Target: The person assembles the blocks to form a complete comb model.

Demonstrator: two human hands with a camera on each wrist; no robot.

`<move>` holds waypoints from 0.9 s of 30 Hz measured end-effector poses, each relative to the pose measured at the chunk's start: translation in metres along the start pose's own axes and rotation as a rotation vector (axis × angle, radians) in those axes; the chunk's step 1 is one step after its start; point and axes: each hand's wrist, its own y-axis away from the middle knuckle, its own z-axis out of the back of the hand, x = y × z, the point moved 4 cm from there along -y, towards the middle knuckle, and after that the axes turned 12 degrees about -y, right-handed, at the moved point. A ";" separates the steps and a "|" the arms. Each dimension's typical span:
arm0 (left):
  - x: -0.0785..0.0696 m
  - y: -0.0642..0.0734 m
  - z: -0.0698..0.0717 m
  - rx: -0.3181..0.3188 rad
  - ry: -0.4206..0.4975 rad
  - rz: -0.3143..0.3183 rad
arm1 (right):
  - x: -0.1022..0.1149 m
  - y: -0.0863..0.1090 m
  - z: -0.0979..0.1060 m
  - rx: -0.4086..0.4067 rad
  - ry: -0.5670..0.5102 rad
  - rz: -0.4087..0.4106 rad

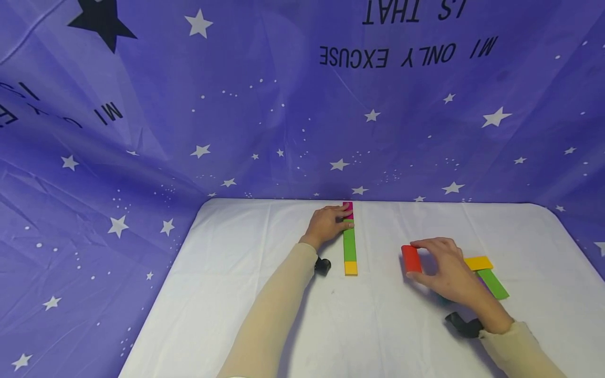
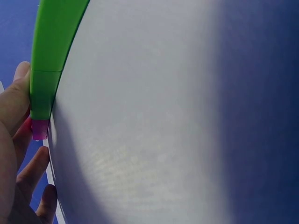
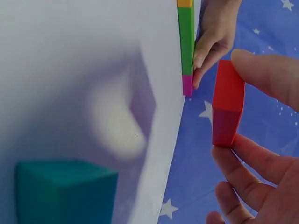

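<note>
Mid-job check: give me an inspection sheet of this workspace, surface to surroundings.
Surface: white tabletop, faintly creased.
Job's things: pink block, green blocks and yellow block, set end to end; red block, held.
Clutter: loose yellow block, loose green block, purple block (partly hidden), teal block.
Hands: left hand touches the pink block; right hand pinches the red block.
Cables: nothing seen.
Surroundings: star-printed purple fabric behind and beside the tabletop.
</note>
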 end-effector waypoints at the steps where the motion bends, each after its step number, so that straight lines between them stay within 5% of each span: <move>1: 0.000 0.000 0.000 0.001 0.000 0.001 | 0.001 0.000 -0.001 -0.001 -0.005 0.006; 27: 0.001 0.000 0.000 -0.002 0.000 -0.006 | 0.040 -0.007 -0.034 0.035 -0.043 0.024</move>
